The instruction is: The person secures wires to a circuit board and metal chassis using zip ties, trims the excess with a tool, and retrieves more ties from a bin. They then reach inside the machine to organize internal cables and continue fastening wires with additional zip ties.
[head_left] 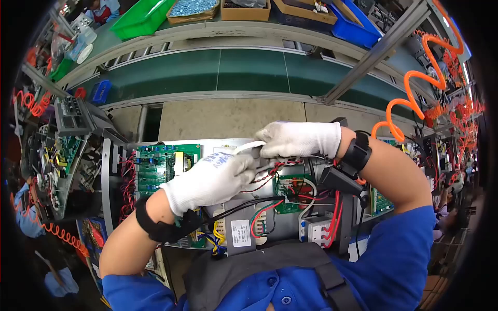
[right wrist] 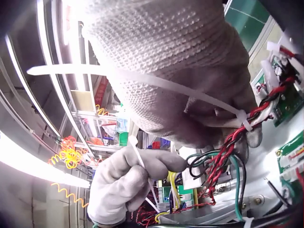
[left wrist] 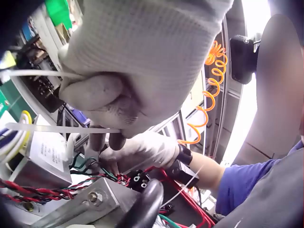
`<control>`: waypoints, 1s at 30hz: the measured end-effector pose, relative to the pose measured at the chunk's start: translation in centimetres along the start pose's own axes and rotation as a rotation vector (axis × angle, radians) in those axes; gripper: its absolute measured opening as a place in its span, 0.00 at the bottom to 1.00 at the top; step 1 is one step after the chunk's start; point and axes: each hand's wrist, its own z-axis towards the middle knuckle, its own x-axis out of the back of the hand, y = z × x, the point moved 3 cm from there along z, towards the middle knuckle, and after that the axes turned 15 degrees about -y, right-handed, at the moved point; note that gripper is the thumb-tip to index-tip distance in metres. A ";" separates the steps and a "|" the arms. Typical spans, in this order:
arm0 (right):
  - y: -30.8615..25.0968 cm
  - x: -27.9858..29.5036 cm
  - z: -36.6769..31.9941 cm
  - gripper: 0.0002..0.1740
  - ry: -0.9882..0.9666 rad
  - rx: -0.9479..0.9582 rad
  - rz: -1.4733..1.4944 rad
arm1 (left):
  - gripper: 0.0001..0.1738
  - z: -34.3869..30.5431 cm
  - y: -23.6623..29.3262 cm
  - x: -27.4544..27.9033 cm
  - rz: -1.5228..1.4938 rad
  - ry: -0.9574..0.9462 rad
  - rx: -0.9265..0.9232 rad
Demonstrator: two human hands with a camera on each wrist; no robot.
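White gloves cover both hands, which work close together over an open electronics chassis (head_left: 228, 236). My left hand (head_left: 210, 176) has its fingers curled round white cable ties (left wrist: 61, 128), whose ends stick out on either side in the left wrist view. My right hand (head_left: 301, 140) pinches a bundle of twisted red and black wires (right wrist: 231, 145). Around that bundle sits another cable tie (right wrist: 190, 93), its long tail running back past the right hand. Green and black wires (right wrist: 236, 175) loop below the fingers, near the left fingertips. The right fingertips are partly hidden behind the bundle.
Green circuit boards (head_left: 155, 168) line the chassis, with a labelled transformer (head_left: 241, 233) and a breaker (head_left: 315, 230) at the near side. Beyond lies a green conveyor (head_left: 249, 70). An orange coiled hose (head_left: 410, 98) hangs at right.
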 end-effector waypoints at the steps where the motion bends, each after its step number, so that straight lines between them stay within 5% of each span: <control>1: 0.3 -0.2 0.1 0.15 0.017 -0.144 0.197 | 0.11 -0.4 -0.4 0.2 -0.002 0.018 -0.003; 3: -1.0 -0.5 -0.2 0.15 -0.178 0.010 0.218 | 0.11 -1.4 -0.9 0.4 -0.058 -0.050 0.035; 6: -4.8 -1.2 -0.2 0.16 -0.327 -0.434 -0.024 | 0.10 -2.3 -2.0 -0.1 -0.240 -0.125 0.109; 10: -4.7 -2.3 2.3 0.16 -0.388 -0.450 -0.406 | 0.09 -3.0 -1.7 -0.3 -0.323 -0.155 0.134; 13: -1.2 -2.3 3.2 0.15 -0.427 -0.386 -0.002 | 0.09 -2.4 -1.4 -0.1 -0.365 -0.144 0.094; 15: -0.7 -1.9 3.2 0.15 -0.448 0.047 0.168 | 0.09 -1.3 -0.9 0.1 -0.107 0.007 -0.203; 16: -1.1 -1.9 2.8 0.14 -0.389 0.122 0.234 | 0.10 -1.3 -0.6 0.3 -0.119 -0.012 -0.173; 17: -1.3 -2.1 2.5 0.14 -0.402 0.115 0.235 | 0.10 -1.4 -0.4 0.3 -0.131 -0.004 -0.176; 19: -1.1 -2.5 2.4 0.14 -0.462 -0.188 0.433 | 0.10 -1.7 -0.2 0.5 -0.175 -0.030 -0.144; 21: 0.7 -2.8 2.7 0.14 -0.516 -0.028 0.354 | 0.09 -2.3 -1.1 0.7 -0.223 -0.054 -0.044; 23: 1.6 -3.3 3.1 0.14 -0.477 -0.098 0.206 | 0.09 -2.4 -3.0 0.2 0.124 -0.055 -0.144; 24: 2.3 -3.8 3.4 0.14 -0.428 -0.045 0.199 | 0.09 -2.9 -1.6 0.6 0.340 -0.112 -0.040; 27: 0.6 -3.0 3.0 0.14 -0.434 0.032 0.087 | 0.10 -3.5 -0.9 -0.1 0.647 -0.296 0.091; 28: 1.3 -3.0 3.1 0.12 -0.406 0.294 0.075 | 0.11 -3.8 -0.7 -0.3 0.693 -0.317 0.117; 30: 1.2 -2.9 3.0 0.12 -0.379 0.212 0.154 | 0.10 -4.6 -1.2 -0.8 0.753 -0.252 0.072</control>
